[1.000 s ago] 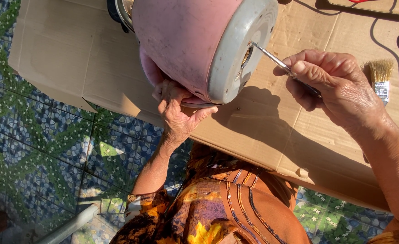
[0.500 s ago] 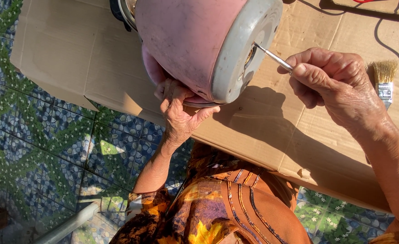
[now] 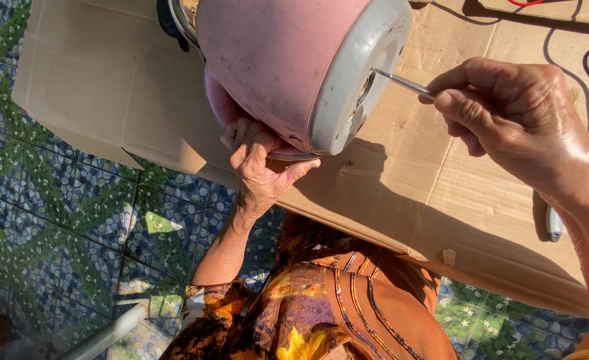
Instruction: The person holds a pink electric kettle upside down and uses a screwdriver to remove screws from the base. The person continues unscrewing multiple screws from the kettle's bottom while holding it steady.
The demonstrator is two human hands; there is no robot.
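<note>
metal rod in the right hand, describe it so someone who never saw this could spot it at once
Start at the big pink pot tipped on its side over the cardboard, the left hand bracing it from below. Its grey base faces the right hand. The rod is the thin shiny shaft pinched in that hand's fingertips, its tip poked into the base; nothing else here is as slim and bright.
</note>
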